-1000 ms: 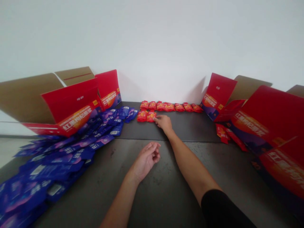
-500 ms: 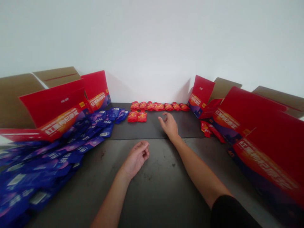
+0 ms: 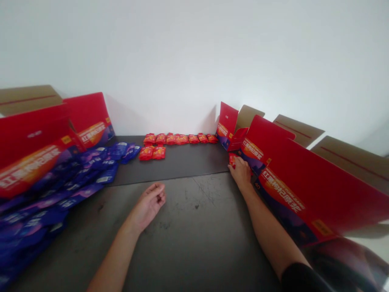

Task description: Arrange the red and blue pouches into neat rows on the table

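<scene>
At the foot of the red boxes on the right, my right hand [image 3: 241, 173] is bent over a small red packet [image 3: 232, 158], its thumb and fingers against the packet; the hand covers part of it. My left hand [image 3: 151, 206] hovers over the near part of the dark table [image 3: 188, 227], palm turned inward, fingers curled together with nothing visible in them. Further back, two red packets [image 3: 152, 153] lie side by side. Behind them a row of several red packets [image 3: 182, 139] runs along the wall.
To the left, a large heap of blue packets [image 3: 57, 202] spreads in front of open red cartons [image 3: 91, 121]. More open red cartons [image 3: 273, 174] with brown flaps line the right side. A white wall [image 3: 170, 65] closes off the back.
My right hand has moved from above the table's middle to the red packet by the right cartons. The view has turned right; my left hand stays curled.
</scene>
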Motion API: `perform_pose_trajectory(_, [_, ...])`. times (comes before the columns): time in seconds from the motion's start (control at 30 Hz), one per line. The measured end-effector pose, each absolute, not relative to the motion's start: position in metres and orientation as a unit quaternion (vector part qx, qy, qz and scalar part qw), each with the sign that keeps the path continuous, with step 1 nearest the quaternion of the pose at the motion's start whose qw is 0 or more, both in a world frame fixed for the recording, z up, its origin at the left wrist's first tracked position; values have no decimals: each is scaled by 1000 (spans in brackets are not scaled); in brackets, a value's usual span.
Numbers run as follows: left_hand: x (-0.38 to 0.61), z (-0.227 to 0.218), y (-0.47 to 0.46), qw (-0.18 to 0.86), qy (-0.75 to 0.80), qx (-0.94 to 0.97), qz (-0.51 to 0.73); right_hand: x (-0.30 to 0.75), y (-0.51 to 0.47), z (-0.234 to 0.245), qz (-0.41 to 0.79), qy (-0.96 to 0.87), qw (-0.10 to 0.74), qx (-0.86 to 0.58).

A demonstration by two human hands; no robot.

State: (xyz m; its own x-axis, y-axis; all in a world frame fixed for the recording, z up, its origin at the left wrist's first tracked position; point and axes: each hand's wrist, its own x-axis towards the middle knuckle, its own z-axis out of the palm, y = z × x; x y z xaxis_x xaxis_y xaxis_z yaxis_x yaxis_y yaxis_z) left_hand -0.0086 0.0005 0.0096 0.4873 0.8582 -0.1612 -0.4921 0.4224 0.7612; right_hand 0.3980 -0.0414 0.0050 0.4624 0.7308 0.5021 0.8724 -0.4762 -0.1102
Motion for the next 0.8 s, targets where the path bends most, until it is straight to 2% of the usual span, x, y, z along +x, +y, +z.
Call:
perform_pose_trajectory(0.2, [-9,11,0,796,281,334,418,413,-45,9,-175,-443,144,-867])
perform_pose_trajectory(0.5, [-10,10,-1,797,276,343,413,426,-47,24,-45,-392,53,-918])
perform_pose_trajectory(0.8, [-9,8,0,795,275,347,414,415,-51,45,-37,-419,76,-904])
